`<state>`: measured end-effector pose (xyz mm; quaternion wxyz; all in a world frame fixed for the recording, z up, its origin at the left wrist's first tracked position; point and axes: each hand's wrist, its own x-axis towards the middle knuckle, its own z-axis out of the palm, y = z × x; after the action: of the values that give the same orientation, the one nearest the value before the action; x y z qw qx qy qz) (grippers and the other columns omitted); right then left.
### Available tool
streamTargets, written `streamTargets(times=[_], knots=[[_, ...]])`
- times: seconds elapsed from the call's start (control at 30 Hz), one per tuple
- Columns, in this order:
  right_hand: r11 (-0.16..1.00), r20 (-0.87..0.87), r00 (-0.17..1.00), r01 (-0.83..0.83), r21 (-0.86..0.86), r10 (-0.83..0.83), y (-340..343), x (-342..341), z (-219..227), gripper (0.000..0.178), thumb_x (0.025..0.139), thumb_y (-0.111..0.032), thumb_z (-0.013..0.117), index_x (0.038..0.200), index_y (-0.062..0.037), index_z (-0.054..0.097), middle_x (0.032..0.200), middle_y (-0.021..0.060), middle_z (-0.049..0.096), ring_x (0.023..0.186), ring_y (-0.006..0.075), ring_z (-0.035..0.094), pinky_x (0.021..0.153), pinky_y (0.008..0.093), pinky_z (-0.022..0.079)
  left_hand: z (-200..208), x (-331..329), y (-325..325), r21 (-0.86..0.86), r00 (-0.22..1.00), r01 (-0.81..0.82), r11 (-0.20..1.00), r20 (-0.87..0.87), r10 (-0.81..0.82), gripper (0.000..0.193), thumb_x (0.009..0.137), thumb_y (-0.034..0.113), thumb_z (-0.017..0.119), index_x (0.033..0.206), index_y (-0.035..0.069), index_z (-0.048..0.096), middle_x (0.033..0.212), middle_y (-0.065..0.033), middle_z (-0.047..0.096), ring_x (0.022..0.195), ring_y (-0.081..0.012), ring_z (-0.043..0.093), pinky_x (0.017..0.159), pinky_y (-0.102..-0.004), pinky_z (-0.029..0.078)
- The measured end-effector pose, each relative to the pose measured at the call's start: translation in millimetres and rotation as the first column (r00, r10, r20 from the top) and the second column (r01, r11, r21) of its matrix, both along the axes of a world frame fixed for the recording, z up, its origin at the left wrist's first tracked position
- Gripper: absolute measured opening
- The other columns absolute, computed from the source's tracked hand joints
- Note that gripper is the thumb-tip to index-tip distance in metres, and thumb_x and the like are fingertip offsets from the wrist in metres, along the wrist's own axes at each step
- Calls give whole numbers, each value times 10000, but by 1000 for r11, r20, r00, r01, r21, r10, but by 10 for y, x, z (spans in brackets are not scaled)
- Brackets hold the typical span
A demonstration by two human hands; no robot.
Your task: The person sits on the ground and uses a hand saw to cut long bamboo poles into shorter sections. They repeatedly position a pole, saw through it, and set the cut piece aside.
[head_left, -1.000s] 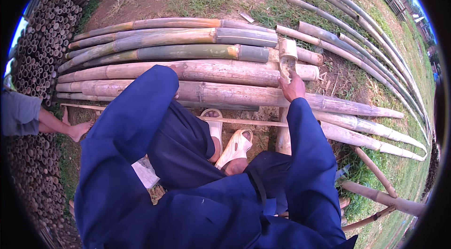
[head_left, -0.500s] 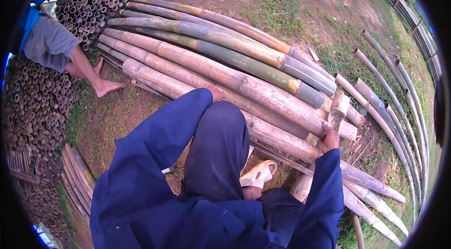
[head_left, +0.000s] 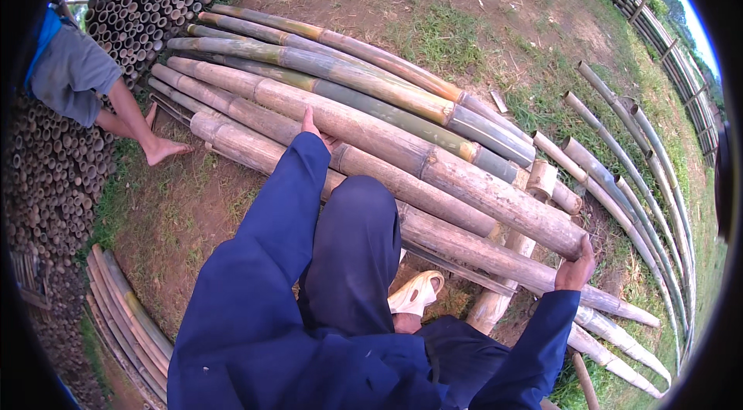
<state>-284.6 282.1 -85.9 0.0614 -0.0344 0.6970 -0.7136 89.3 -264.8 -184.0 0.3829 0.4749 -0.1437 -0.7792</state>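
Observation:
A thick tan bamboo pole (head_left: 371,136) lies slantwise across the view, its near end at the right. My right hand (head_left: 576,264) is closed round the rim of that end. Farther left, my left hand (head_left: 319,131) grips the pole's near side with the thumb up; its fingers are partly hidden beneath. Another tan pole (head_left: 453,209) lies just nearer to me, and a third pole (head_left: 472,238) passes in front of my raised knee. Beyond the held pole lie several greenish poles (head_left: 348,70). A notched bamboo stub (head_left: 542,178) stands beside their right ends.
Stacked bamboo pieces (head_left: 155,4) rise at the left, ends facing me. Beside them stands a person in grey shorts (head_left: 70,73), one bare foot (head_left: 164,151) near the poles. More poles lie at right (head_left: 611,186) and lower left (head_left: 128,309). A bamboo fence (head_left: 673,54) runs far right.
The held pole has shifted toward me, away from the stub. My right hand has moved right onto its end; my left hand has moved left and farther out onto the pole.

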Motion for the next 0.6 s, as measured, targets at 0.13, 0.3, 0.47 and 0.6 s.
streamTargets(times=[0.13, 0.3, 0.47, 0.6], knots=[[946, 38, 997, 83, -313, -74, 427, 436, -404, 290, 1046, -166, 632, 1234, 54, 653, 1220, 114, 658, 1153, 184, 601, 1083, 317, 424, -31, -210, 301, -6, 999, -28, 1000, 21, 28, 724, 793, 596, 731, 1343, 145, 595, 1283, -123, 647, 1150, -341, 629, 983, -553, 516], [923, 53, 992, 126, -364, -115, 977, 407, -475, 293, 1036, -199, 668, 1233, 14, 625, 1238, 97, 642, 1206, 165, 569, 1110, 340, 412, -109, -292, 587, 41, 999, 23, 999, 44, -24, 747, 781, 508, 776, 1384, 124, 560, 1340, -136, 612, 1207, -338, 592, 1070, -546, 479], [906, -15, 990, 119, -405, -137, 1141, 255, -338, 289, 1038, -189, 657, 1257, -4, 621, 1260, 99, 644, 1235, 191, 567, 1140, 384, 402, 206, -405, 887, -45, 1000, 3, 999, 0, -3, 722, 776, 441, 802, 1375, 117, 562, 1346, -127, 600, 1243, -314, 569, 1104, -523, 451], [920, -24, 996, 67, -386, -82, 1157, 167, -185, 315, 1048, -215, 635, 1278, -1, 616, 1298, 121, 634, 1250, 222, 568, 1154, 420, 393, 367, -379, 1028, -150, 999, -35, 988, 0, 36, 741, 752, 422, 837, 1370, 116, 566, 1321, -115, 602, 1240, -290, 567, 1095, -504, 446]])
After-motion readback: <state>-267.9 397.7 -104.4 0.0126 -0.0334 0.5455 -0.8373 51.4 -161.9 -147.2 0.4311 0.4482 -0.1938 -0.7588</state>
